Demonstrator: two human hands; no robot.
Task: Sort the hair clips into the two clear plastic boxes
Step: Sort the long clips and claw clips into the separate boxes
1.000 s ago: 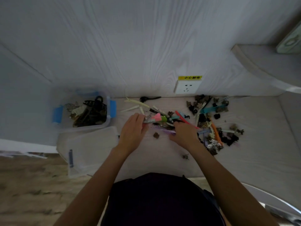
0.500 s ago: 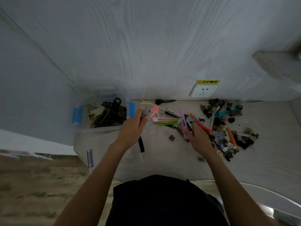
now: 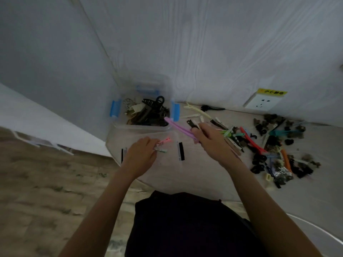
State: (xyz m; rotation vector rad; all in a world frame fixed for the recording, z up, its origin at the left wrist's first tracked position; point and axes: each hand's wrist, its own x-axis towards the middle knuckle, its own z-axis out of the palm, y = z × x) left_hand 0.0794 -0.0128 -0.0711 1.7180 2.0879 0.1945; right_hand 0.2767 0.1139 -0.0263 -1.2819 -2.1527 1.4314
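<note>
One view only, a wide-angle camera on the person's head, looking forward and steeply down. Both forearms reach up from the bottom edge, close to the lens. The pale surface (image 3: 204,175) fills the middle, the white wall (image 3: 204,43) rises behind it, and wood-look floor (image 3: 37,182) shows at the left, bowed by the lens.

Far clear box (image 3: 143,125) holds dark claw clips (image 3: 148,114). Near clear box (image 3: 148,145) (black latches) receives a pink clip (image 3: 165,141). Unsorted clips (image 3: 274,145) lie right.
</note>
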